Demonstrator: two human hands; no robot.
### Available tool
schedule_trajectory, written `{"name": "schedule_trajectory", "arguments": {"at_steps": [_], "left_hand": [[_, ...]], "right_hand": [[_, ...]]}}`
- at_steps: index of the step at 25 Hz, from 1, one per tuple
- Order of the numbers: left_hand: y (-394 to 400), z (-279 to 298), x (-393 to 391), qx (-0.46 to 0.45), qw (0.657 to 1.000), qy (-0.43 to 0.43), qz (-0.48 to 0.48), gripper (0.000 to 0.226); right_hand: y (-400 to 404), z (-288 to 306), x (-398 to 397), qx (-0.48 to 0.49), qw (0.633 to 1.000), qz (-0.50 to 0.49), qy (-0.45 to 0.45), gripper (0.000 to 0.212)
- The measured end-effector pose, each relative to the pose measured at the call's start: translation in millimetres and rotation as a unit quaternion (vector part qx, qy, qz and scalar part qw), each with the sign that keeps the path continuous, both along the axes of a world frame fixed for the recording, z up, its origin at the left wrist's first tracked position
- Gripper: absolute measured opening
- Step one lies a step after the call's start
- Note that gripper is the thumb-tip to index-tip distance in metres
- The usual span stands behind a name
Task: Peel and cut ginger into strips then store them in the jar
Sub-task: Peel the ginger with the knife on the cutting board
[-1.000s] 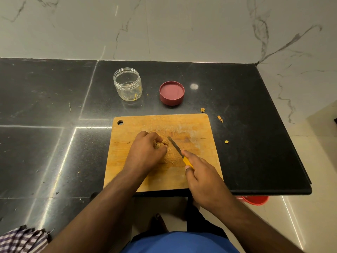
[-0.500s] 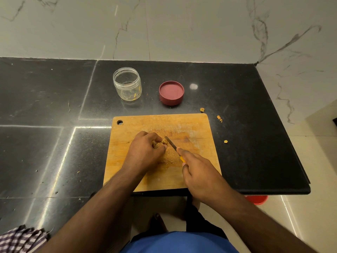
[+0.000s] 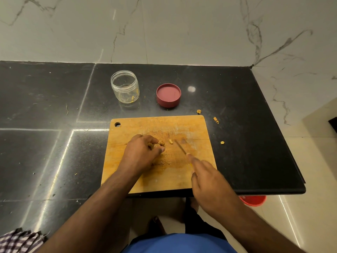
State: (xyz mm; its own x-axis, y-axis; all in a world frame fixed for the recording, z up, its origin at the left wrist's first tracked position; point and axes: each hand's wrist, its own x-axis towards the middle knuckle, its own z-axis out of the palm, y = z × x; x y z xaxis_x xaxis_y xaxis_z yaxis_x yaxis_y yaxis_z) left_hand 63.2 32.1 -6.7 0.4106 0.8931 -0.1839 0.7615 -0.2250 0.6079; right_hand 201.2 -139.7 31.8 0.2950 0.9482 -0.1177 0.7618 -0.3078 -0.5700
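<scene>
Swinging right, the knife [image 3: 180,147] is pulling away from the ginger [image 3: 157,144], and a fresh chip [image 3: 170,141] is lying between them. Left hand [image 3: 141,154] is curling over the ginger mid-board; right hand [image 3: 207,178] is clamping the handle. Behind the cutting board [image 3: 191,128], the open jar [image 3: 125,86] is holding a few strips, lid [image 3: 168,95] beside it. Board's near edge is meeting the counter [image 3: 246,143] edge.
</scene>
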Motion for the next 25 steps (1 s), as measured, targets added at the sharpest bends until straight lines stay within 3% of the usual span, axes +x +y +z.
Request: {"name": "schedule_trajectory", "arguments": {"at_steps": [3, 8, 10, 13, 19, 22, 25], "left_hand": [[1, 4, 0, -0.015, 1.0, -0.007, 0.0, 0.04], [5, 12, -10, -0.071, 0.997, -0.018, -0.003, 0.047], [4, 13, -14, -0.086, 0.996, -0.012, -0.016, 0.051], [2, 13, -18, -0.079, 0.997, -0.019, -0.013, 0.054], [2, 11, -21, -0.068, 0.997, -0.015, -0.02, 0.056], [2, 11, -23, -0.07, 0.997, -0.014, -0.028, 0.059], [1, 11, -21, -0.072, 0.997, -0.014, -0.029, 0.064]], "right_hand": [[2, 1, 14, 0.036, 0.999, -0.014, 0.002, 0.051], [7, -3, 15, -0.021, 0.997, 0.042, 0.062, 0.05], [10, -5, 25, -0.021, 0.999, 0.003, 0.036, 0.055], [8, -6, 39, 0.009, 0.997, -0.073, 0.001, 0.052], [5, -9, 25, 0.005, 0.995, -0.031, 0.091, 0.049], [8, -11, 25, -0.014, 0.996, -0.005, 0.088, 0.049], [21, -16, 44, -0.006, 0.997, -0.044, 0.063, 0.049]]}}
